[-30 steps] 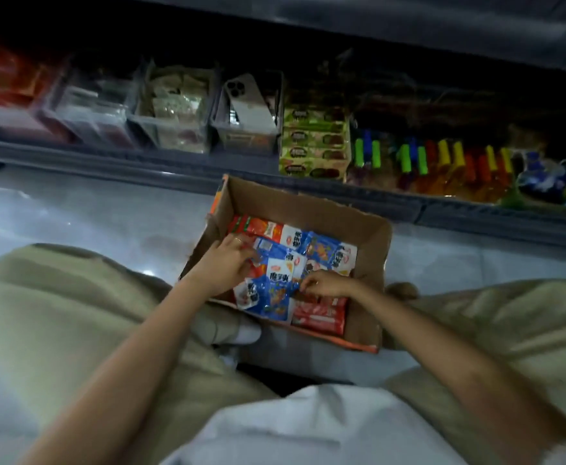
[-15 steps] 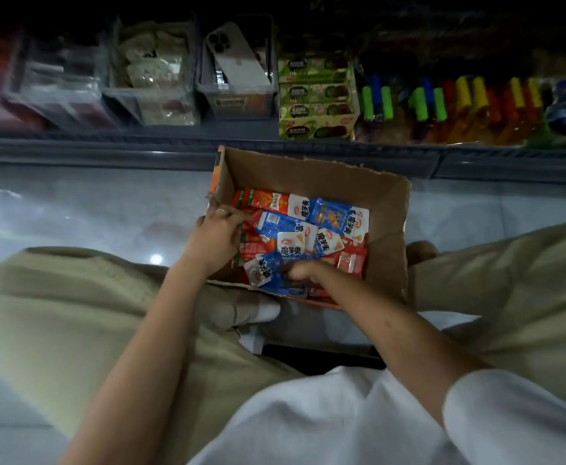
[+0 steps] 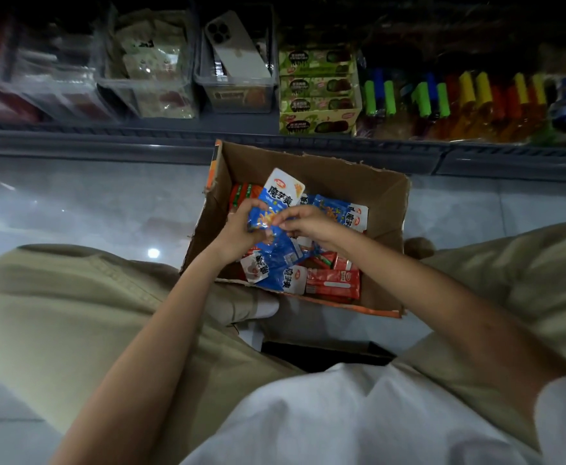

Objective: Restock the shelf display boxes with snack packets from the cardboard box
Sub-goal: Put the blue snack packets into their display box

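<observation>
Left hand (image 3: 238, 231): the fingers are curled tight round a bunch of blue packets (image 3: 280, 253), gripping it from the left side, with the thumb across the front.
Right hand (image 3: 308, 223): mostly closed; the thumb and fingertips pinch the same bunch at its middle, right against the left hand's fingers.
Bunch, place: it is held up over the left half of the cardboard box (image 3: 372, 193), above the packets lying inside.
Bunch, long axis: it runs from the near edge of the box towards its far wall, tilted slightly.
Top packet (image 3: 283, 191): its white printed end sticks out above both hands and points at the far wall and the shelf beyond.
Lower packets: their white ends hang below the hands, pointing at the near edge of the box.
Loose blue packet (image 3: 342, 211): lies in the box by the right wall, just behind the right hand.
Red packets (image 3: 333, 283): lie flat in the near right corner of the box, long axis along the near edge.
Box, place: it sits on the tiled floor (image 3: 73, 209) between the person's knees, close to the front edge of the shelf (image 3: 107, 139).
Display boxes (image 3: 147, 92): clear ones stand in a row on the left part of the shelf; one holds a phone (image 3: 234, 48) leaning upright.
Green cartons (image 3: 318, 88): stacked on the shelf directly behind the box.
Bottles (image 3: 459, 102): coloured caps, in a row towards the right end of the shelf.
</observation>
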### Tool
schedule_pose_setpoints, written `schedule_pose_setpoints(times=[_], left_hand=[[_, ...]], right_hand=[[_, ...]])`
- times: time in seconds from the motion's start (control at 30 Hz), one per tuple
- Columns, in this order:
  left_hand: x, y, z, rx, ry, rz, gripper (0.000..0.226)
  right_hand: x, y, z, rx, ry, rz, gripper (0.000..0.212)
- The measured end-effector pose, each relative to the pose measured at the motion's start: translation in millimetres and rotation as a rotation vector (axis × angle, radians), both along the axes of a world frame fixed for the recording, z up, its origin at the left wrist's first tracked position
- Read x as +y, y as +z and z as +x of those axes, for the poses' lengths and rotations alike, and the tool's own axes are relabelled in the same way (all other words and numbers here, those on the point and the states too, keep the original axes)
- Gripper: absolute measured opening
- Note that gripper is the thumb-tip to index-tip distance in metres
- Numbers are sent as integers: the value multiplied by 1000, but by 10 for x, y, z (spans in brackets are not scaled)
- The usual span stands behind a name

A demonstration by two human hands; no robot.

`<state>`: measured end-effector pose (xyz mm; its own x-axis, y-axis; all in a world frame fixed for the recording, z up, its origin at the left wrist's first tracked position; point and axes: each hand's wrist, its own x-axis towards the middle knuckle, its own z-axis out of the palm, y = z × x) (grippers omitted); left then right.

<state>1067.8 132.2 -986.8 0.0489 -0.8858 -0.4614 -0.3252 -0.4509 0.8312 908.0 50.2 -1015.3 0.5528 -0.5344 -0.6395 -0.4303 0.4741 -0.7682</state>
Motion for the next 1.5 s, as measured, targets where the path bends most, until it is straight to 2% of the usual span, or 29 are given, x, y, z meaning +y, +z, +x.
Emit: schedule_pose_setpoints(times=[0.1, 0.17, 0.23, 0.27, 0.33, 0.4, 0.43, 0.53, 0.63, 0.7, 0.77, 0.97, 1.17, 1.27, 1.5], left_hand=[[-52, 100, 31, 3, 172, -50, 33], [-73, 78, 141, -108, 253, -67, 34], [-68, 37, 272, -168, 337, -91, 34], [-63, 25, 317, -185, 375, -97, 33], [-51, 23, 352, -218, 402, -100, 32], [-29, 27, 332, -235, 397, -78, 28], [-15, 25, 315, -236, 397, -64, 26], [18, 34, 263, -269, 387, -52, 21], [14, 46, 265, -300, 394, -41, 22], [0, 35, 278, -295, 408, -23, 24], [-8, 20, 283, -290, 422, -11, 26], [22, 47, 206, -344, 446, 15, 28], [56, 70, 74, -260, 388, 3, 33], [78, 98, -14, -212, 356, -4, 36], [140, 141, -226, -196, 260, 22, 44]], right_hand=[[-52, -4, 64, -12, 12, -80, 27], [-58, -153, 26, 103, 90, -285, 30], [17, -389, -26, 295, 431, -479, 26], [88, -475, -48, 407, 648, -513, 26], [260, -630, -79, 614, 1014, -582, 47], [404, -679, -65, 704, 1247, -711, 51], [438, -699, -63, 740, 1295, -762, 51], [454, -742, -70, 849, 1261, -793, 53], [441, -758, -141, 879, 1315, -823, 50], [391, -701, -236, 823, 1291, -830, 49], [336, -636, -320, 688, 1212, -839, 50], [85, -158, -539, 433, 720, -646, 34], [-96, 302, -758, 323, 343, -405, 28], [-99, 404, -786, 270, 248, -321, 29], [-25, 414, -729, 248, 75, -372, 28]])
